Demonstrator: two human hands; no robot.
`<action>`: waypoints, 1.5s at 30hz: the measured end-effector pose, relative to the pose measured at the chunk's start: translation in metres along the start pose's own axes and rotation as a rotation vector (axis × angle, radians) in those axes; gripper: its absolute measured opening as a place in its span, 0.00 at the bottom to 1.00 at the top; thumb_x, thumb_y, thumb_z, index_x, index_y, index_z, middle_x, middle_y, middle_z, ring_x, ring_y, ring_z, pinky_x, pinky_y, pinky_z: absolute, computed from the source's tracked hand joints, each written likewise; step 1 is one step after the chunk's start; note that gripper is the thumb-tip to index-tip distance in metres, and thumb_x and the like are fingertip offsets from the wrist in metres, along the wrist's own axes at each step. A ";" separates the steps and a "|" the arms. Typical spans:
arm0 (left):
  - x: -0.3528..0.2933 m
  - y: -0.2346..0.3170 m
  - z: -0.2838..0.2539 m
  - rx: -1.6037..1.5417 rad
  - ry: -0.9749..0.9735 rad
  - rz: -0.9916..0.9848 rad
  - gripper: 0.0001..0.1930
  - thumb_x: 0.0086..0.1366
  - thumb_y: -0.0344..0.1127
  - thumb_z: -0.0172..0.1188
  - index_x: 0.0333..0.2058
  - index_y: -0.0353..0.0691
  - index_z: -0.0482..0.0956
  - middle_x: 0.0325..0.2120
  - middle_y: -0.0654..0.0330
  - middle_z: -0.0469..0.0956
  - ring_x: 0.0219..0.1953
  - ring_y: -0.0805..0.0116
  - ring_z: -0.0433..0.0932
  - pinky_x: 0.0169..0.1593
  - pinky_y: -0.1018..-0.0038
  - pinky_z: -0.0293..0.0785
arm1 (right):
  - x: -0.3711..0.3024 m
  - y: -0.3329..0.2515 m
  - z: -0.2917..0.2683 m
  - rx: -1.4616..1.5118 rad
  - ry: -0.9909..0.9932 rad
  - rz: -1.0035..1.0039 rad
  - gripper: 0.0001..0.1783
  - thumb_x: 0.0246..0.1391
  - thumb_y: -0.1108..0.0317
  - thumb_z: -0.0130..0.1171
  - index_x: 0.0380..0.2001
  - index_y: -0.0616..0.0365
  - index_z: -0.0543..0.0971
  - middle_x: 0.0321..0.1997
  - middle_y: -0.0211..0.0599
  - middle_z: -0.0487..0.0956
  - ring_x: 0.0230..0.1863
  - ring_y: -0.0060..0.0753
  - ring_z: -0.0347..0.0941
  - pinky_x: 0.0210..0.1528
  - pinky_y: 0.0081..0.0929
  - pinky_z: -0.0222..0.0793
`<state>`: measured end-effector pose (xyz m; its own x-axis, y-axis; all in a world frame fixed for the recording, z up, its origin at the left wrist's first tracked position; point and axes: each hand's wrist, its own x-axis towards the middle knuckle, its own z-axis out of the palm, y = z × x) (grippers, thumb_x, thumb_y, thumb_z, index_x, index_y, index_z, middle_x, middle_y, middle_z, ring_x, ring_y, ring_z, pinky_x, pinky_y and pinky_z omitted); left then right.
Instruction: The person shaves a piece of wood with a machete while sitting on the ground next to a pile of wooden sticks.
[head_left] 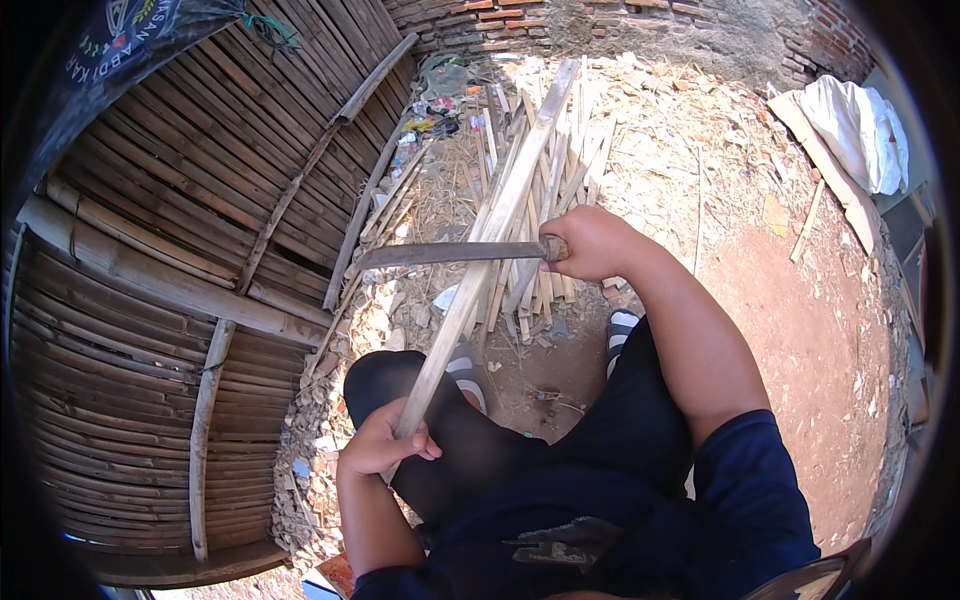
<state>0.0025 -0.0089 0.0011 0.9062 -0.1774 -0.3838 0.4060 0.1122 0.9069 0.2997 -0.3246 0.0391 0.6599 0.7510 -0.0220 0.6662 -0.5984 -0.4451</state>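
Note:
My left hand [385,440] is closed round the near end of a long pale wooden strip [515,190], above my left thigh. The strip slants away from me, up and to the right, over the pile of wood. In my right hand [592,243] is the short handle of a machete [450,254]. Its long dark blade points left and crosses over the strip near the strip's middle. Whether blade and wood touch, I cannot tell. Several loose wooden strips [560,185] lie in a heap on the ground beyond my feet.
A bamboo slat wall [150,180] with poles runs along the left. At the back stands a brick wall [640,30]. A white sack [855,130] rests on a board [830,175] at the far right. Rubble and chips [660,120] litter the ground. My sandalled foot [620,330] stands near the heap.

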 end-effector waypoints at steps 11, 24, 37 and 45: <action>0.000 0.006 0.000 0.088 0.021 -0.024 0.33 0.58 0.44 0.76 0.50 0.28 0.69 0.29 0.61 0.77 0.36 0.60 0.87 0.40 0.67 0.86 | 0.022 0.067 -0.002 0.285 0.281 0.325 0.25 0.51 0.52 0.69 0.45 0.60 0.82 0.41 0.53 0.84 0.45 0.53 0.81 0.49 0.42 0.75; -0.002 0.001 -0.002 0.100 -0.027 -0.018 0.29 0.59 0.43 0.75 0.47 0.30 0.70 0.29 0.60 0.78 0.37 0.59 0.87 0.40 0.67 0.85 | 0.000 -0.023 0.005 -0.081 -0.129 -0.125 0.20 0.47 0.55 0.72 0.40 0.55 0.84 0.39 0.51 0.84 0.45 0.55 0.80 0.48 0.46 0.75; -0.001 0.000 -0.005 0.015 -0.042 0.000 0.32 0.59 0.46 0.76 0.50 0.29 0.69 0.30 0.60 0.78 0.36 0.59 0.87 0.40 0.66 0.86 | 0.004 0.041 -0.003 0.216 0.186 0.167 0.23 0.50 0.54 0.71 0.43 0.59 0.83 0.41 0.50 0.84 0.45 0.51 0.81 0.49 0.43 0.75; -0.002 0.004 -0.004 0.093 -0.025 -0.023 0.29 0.59 0.46 0.76 0.46 0.31 0.69 0.29 0.60 0.78 0.36 0.59 0.87 0.42 0.66 0.85 | 0.000 -0.019 0.000 -0.104 -0.137 -0.122 0.22 0.47 0.54 0.71 0.45 0.52 0.84 0.41 0.49 0.84 0.47 0.52 0.81 0.50 0.46 0.75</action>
<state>0.0025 -0.0046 0.0047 0.8932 -0.2036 -0.4009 0.4127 0.0172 0.9107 0.2871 -0.3127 0.0479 0.5232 0.8465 -0.0983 0.7755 -0.5208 -0.3568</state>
